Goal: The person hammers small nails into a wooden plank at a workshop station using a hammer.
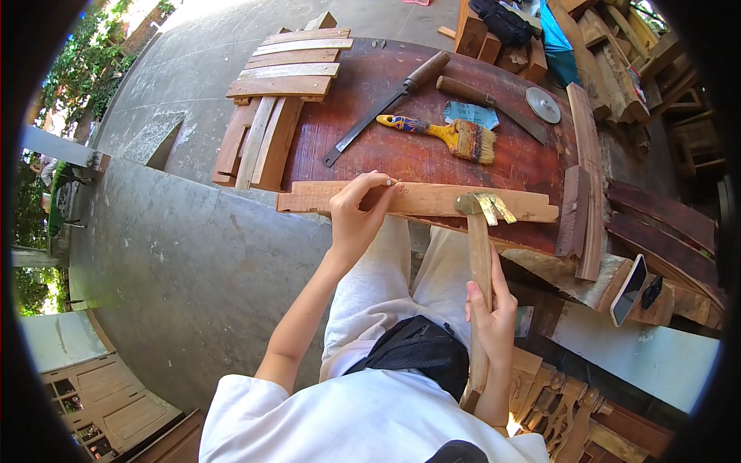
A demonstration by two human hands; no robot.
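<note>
The fingers (503, 287) of the right hand (494, 316) are wrapped closed round the wooden handle of a claw hammer (480, 258), its long axis running away from the body. Farther out, its head overlaps the wooden strip (440, 199) in my line of sight; whether they touch, I can't tell. The left hand (361, 208) is nearer the strip's middle, thumb and forefinger pinched on a tiny nail-like thing (389, 183), with the hammer head off to their right. The strip lies crosswise along the table's (324, 116) near edge; beyond it rests a paintbrush (463, 140).
</note>
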